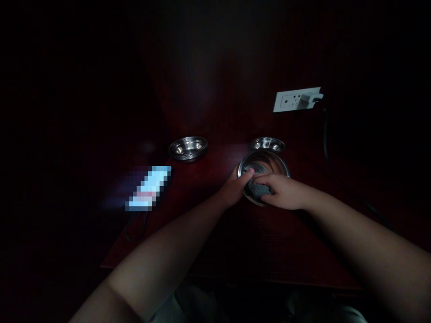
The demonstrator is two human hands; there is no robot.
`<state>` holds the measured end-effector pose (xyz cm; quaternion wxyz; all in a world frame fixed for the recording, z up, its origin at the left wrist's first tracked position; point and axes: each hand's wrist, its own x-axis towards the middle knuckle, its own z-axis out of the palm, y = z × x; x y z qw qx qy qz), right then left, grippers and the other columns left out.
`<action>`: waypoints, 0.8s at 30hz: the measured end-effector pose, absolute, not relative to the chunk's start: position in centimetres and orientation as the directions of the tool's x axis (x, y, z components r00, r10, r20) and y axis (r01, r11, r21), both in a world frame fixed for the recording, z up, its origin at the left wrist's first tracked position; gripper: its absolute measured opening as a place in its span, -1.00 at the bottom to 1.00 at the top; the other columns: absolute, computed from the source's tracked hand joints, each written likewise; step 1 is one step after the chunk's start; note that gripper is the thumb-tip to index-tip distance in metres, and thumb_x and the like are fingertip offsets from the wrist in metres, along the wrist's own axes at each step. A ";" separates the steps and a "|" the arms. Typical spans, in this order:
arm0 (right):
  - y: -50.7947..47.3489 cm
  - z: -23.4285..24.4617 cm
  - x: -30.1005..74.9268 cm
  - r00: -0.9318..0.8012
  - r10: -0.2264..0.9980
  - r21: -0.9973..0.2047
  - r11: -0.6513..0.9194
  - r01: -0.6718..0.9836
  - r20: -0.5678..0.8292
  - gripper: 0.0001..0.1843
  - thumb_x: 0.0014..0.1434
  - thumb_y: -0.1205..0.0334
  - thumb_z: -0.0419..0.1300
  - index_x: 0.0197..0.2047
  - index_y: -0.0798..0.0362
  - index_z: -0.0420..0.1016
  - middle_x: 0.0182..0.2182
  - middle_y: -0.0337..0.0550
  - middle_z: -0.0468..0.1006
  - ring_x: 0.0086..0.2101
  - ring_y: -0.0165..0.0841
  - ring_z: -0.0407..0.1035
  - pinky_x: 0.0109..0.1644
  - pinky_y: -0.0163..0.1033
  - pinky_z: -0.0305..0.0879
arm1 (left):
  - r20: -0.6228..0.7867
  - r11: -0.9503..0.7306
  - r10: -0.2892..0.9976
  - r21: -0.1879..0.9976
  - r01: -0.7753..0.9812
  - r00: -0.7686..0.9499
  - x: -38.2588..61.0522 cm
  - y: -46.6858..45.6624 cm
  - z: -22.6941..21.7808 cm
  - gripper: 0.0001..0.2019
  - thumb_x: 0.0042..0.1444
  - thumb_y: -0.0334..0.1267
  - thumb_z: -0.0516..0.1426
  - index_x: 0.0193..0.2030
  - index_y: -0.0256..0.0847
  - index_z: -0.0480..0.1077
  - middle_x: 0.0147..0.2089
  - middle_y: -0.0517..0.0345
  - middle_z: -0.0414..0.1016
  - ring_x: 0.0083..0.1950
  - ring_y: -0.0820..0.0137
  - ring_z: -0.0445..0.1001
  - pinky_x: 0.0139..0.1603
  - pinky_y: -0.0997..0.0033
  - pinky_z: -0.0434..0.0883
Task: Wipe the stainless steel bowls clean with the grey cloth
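Note:
A shiny metal bowl (276,162) is tilted toward me above the dark red table. My left hand (235,187) grips its left side, with the thumb over the rim and the other fingers hidden behind. Inside the bowl, my right hand (283,191) presses a grey textured cloth (256,189) against the inner wall, fingers bent around it. Just behind stands a shallow metal dish (268,144). Farther left is a stack of similar metal dishes (187,148).
A lit phone (150,188), its screen blurred out, lies at the left, with a dark cord loop (136,229) by it. A white wall socket (291,101) holds a plug with a cable (325,139) hanging down. The table's front edge (269,281) runs below my arms. The surroundings are very dark.

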<state>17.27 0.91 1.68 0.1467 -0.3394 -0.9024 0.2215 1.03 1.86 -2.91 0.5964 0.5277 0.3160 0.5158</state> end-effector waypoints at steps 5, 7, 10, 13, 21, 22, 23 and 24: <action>1.0 1.6 17.3 -0.728 0.674 -0.512 0.673 0.534 0.126 -0.78 -0.03 0.41 0.08 -0.28 0.06 0.46 -0.20 -0.10 0.54 -0.18 -0.25 0.40 0.00 -0.15 0.28 | 0.137 -0.056 0.952 0.957 -0.286 0.273 1.1 1.7 -2.6 -0.53 0.07 -0.01 0.17 0.03 -0.28 0.37 0.12 -0.10 0.43 0.14 0.14 0.37 0.22 0.09 0.23; 1.0 1.5 17.3 -0.724 0.678 -0.517 0.668 0.536 0.126 -0.78 -0.04 0.41 0.09 -0.29 0.06 0.46 -0.21 -0.10 0.55 -0.19 -0.25 0.41 -0.01 -0.14 0.29 | 0.142 -0.056 0.951 0.953 -0.298 0.276 1.1 1.7 -2.6 -0.54 0.06 -0.01 0.17 0.02 -0.29 0.38 0.12 -0.11 0.42 0.15 0.13 0.37 0.22 0.09 0.22; 1.0 1.5 17.3 -0.724 0.677 -0.514 0.671 0.534 0.132 -0.78 -0.04 0.41 0.09 -0.29 0.06 0.46 -0.22 -0.10 0.55 -0.20 -0.25 0.40 -0.01 -0.14 0.29 | 0.143 -0.053 0.951 0.950 -0.308 0.275 1.2 1.7 -2.5 -0.55 0.06 -0.03 0.18 0.01 -0.29 0.37 0.11 -0.11 0.43 0.15 0.13 0.37 0.22 0.08 0.22; 1.0 1.5 17.3 -0.727 0.674 -0.509 0.675 0.533 0.133 -0.78 -0.04 0.42 0.08 -0.29 0.05 0.45 -0.23 -0.12 0.53 -0.20 -0.27 0.40 -0.02 -0.16 0.29 | 0.143 -0.052 0.951 0.948 -0.315 0.274 1.2 1.6 -2.5 -0.56 0.06 -0.04 0.18 0.01 -0.28 0.37 0.09 -0.09 0.44 0.14 0.14 0.37 0.22 0.09 0.23; 0.9 1.7 17.3 -0.729 0.672 -0.510 0.674 0.534 0.126 -0.79 -0.04 0.41 0.08 -0.30 0.05 0.44 -0.23 -0.11 0.53 -0.20 -0.26 0.40 -0.01 -0.14 0.29 | 0.148 -0.054 0.948 0.947 -0.317 0.280 1.2 1.7 -2.6 -0.56 0.07 -0.04 0.17 0.01 -0.30 0.37 0.12 -0.13 0.42 0.15 0.13 0.37 0.21 0.09 0.23; 0.9 1.7 17.3 -0.728 0.675 -0.510 0.673 0.536 0.124 -0.79 -0.03 0.41 0.08 -0.30 0.05 0.45 -0.24 -0.11 0.53 -0.20 -0.26 0.40 -0.01 -0.14 0.29 | 0.152 -0.060 0.949 0.948 -0.314 0.278 1.2 1.8 -2.6 -0.56 0.07 -0.04 0.17 0.01 -0.30 0.37 0.12 -0.13 0.42 0.15 0.13 0.37 0.22 0.10 0.23; 0.9 1.7 17.3 -0.727 0.676 -0.508 0.672 0.539 0.124 -0.79 -0.03 0.41 0.08 -0.30 0.05 0.45 -0.24 -0.11 0.53 -0.20 -0.26 0.40 -0.01 -0.14 0.29 | 0.157 -0.067 0.949 0.948 -0.312 0.275 1.2 1.8 -2.7 -0.56 0.07 -0.03 0.17 0.01 -0.30 0.37 0.12 -0.12 0.42 0.15 0.13 0.37 0.22 0.10 0.23; 0.9 1.6 17.3 -0.726 0.676 -0.504 0.673 0.541 0.124 -0.79 -0.03 0.41 0.08 -0.30 0.05 0.44 -0.23 -0.11 0.53 -0.19 -0.25 0.40 0.00 -0.14 0.28 | 0.161 -0.072 0.948 0.948 -0.309 0.275 1.1 1.8 -2.7 -0.56 0.07 -0.03 0.17 0.01 -0.29 0.37 0.12 -0.12 0.42 0.16 0.13 0.36 0.23 0.10 0.22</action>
